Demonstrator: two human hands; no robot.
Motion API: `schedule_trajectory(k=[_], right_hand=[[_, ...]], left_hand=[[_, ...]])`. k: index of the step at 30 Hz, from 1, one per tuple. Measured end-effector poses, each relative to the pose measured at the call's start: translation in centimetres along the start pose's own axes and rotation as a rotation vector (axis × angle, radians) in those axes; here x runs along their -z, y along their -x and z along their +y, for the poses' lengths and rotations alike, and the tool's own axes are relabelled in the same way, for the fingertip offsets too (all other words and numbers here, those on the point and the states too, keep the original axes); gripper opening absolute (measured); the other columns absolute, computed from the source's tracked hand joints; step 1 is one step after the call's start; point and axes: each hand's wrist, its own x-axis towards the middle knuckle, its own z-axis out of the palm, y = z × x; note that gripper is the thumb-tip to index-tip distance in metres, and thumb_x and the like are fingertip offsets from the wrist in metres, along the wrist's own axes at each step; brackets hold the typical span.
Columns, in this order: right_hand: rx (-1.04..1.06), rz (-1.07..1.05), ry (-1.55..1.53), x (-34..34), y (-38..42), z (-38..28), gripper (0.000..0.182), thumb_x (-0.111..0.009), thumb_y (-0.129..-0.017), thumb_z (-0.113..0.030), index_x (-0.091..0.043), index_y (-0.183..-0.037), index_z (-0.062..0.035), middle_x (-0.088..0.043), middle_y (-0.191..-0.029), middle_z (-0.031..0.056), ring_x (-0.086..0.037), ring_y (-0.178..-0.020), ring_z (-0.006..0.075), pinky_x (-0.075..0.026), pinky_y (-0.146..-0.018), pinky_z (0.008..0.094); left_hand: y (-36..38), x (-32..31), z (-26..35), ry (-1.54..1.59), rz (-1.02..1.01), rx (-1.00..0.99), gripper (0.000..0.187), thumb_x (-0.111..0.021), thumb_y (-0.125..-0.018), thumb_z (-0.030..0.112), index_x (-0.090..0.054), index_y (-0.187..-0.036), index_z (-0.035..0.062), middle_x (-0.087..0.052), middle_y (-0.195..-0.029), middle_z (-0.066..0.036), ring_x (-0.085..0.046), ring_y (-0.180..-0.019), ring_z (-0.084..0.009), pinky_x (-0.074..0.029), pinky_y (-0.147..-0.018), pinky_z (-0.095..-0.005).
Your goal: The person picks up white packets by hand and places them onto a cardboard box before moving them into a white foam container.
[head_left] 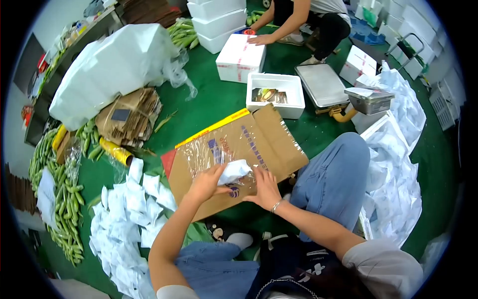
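A white packet [236, 171] with clear plastic film about it lies over a flat cardboard sheet [279, 149] in front of my knees. My left hand [205, 183] grips the packet's left end, fingers above and thumb below. At the packet's right end is my right hand [265, 188], its fingers spread and thumb apart, close to the film; whether it touches the packet is hard to tell. More clear film [199, 157] is spread across the printed cardboard, left of the packet. Beside my left arm is a large heap of white packets [117, 224].
More white packets [393, 194] are piled at right. Ahead stand an open foam box [275, 107], a closed foam box [241, 57] and a scale [321, 85]. Another person's hand [261, 39] rests on the closed box. Green corn cobs [64, 209] lie at left.
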Motion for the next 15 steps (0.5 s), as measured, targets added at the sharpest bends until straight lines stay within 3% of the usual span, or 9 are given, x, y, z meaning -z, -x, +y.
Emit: schedule_trajectory(k=[1,2,4,6,8,10,13,14,15], right_hand=[[0.127,0.072,0.171,0.1,0.7,0.8,0.069,-0.079,-0.071,-0.027,-0.049,-0.127,-0.0011,-0.052,-0.124,0.0173,-0.049,-0.112,0.0373,-0.040,-0.094,0.0454],[0.124,0.081,0.171,0.5,0.7,2.1,0.069,-0.079,-0.071,-0.027,-0.049,-0.127,-0.0011,-0.052,-0.124,0.0173,-0.049,-0.112,0.0373,-0.040,-0.094,0.0454],[-0.032,0.261,-0.098,1.8,-0.4,3.3,0.028,-0.066,-0.080,-0.015,-0.066,-0.103,0.0016,-0.067,-0.092,0.0147,-0.064,-0.085,0.0320,-0.051,-0.074,0.0399],[-0.177,0.371,-0.379,5.5,-4.1,2.7,0.015,-0.061,-0.081,-0.009,-0.070,-0.085,0.0015,-0.067,-0.070,0.0162,-0.065,-0.061,0.0313,-0.051,-0.058,0.0365],[-0.320,0.243,-0.770,6.4,-8.0,2.2,0.015,-0.060,-0.079,-0.007,-0.071,-0.088,-0.0011,-0.067,-0.076,0.0192,-0.066,-0.066,0.0326,-0.052,-0.061,0.0380],[-0.249,0.250,-0.577,6.1,-11.1,0.5,0.015,-0.059,-0.078,-0.005,-0.071,-0.085,0.0006,-0.067,-0.077,0.0212,-0.066,-0.066,0.0341,-0.052,-0.061,0.0388],[0.060,0.084,0.002,5.3,-9.7,-5.0,0.014,-0.061,-0.073,-0.009,-0.068,-0.078,0.0021,-0.066,-0.076,0.0218,-0.065,-0.071,0.0359,-0.053,-0.064,0.0406],[0.190,0.004,0.153,4.8,-7.8,-6.0,0.016,-0.065,-0.071,-0.013,-0.067,-0.077,0.0022,-0.066,-0.075,0.0217,-0.064,-0.074,0.0372,-0.053,-0.068,0.0413],[0.233,-0.137,0.097,4.8,-5.6,-6.8,0.022,-0.066,-0.071,-0.015,-0.065,-0.083,0.0027,-0.064,-0.086,0.0233,-0.062,-0.086,0.0377,-0.051,-0.076,0.0414]], left_hand=[[-0.1,0.1,0.2,-0.002,-0.002,-0.012,0.080,-0.083,-0.064,0.038,-0.048,-0.128,0.0052,-0.059,-0.117,-0.020,-0.059,-0.104,-0.0379,-0.050,-0.086,-0.0416],[-0.1,0.3,0.3,0.020,0.001,0.012,0.080,-0.083,-0.064,0.038,-0.049,-0.129,0.0062,-0.061,-0.113,-0.020,-0.060,-0.102,-0.0382,-0.050,-0.085,-0.0419],[0.0,0.9,0.4,0.023,-0.003,0.029,0.079,-0.083,-0.064,0.039,-0.050,-0.129,0.0073,-0.063,-0.110,-0.021,-0.061,-0.099,-0.0385,-0.050,-0.084,-0.0423],[0.2,1.2,1.3,0.082,0.055,0.055,0.071,-0.080,-0.068,0.044,-0.055,-0.122,0.0054,-0.066,-0.094,-0.020,-0.065,-0.089,-0.0371,-0.052,-0.075,-0.0426],[0.3,1.5,3.0,0.066,0.067,0.075,0.061,-0.077,-0.072,0.044,-0.060,-0.116,0.0047,-0.066,-0.087,-0.021,-0.065,-0.087,-0.0375,-0.052,-0.073,-0.0424],[0.8,1.0,4.4,0.065,0.083,0.105,0.053,-0.074,-0.077,0.044,-0.064,-0.110,0.0039,-0.065,-0.080,-0.022,-0.065,-0.086,-0.0379,-0.052,-0.071,-0.0422],[1.4,0.1,3.4,0.314,0.086,0.293,0.041,-0.066,-0.086,0.041,-0.068,-0.100,0.0031,-0.067,-0.073,-0.018,-0.067,-0.077,-0.0306,-0.051,-0.069,-0.0378],[2.0,-0.3,1.7,0.460,-0.077,0.417,0.038,-0.063,-0.089,0.038,-0.069,-0.098,0.0022,-0.068,-0.076,-0.013,-0.064,-0.074,-0.0246,-0.049,-0.067,-0.0355],[2.5,-0.7,0.4,0.602,-0.244,0.540,0.036,-0.060,-0.091,0.035,-0.070,-0.096,0.0013,-0.069,-0.078,-0.009,-0.061,-0.072,-0.0186,-0.048,-0.066,-0.0333]])
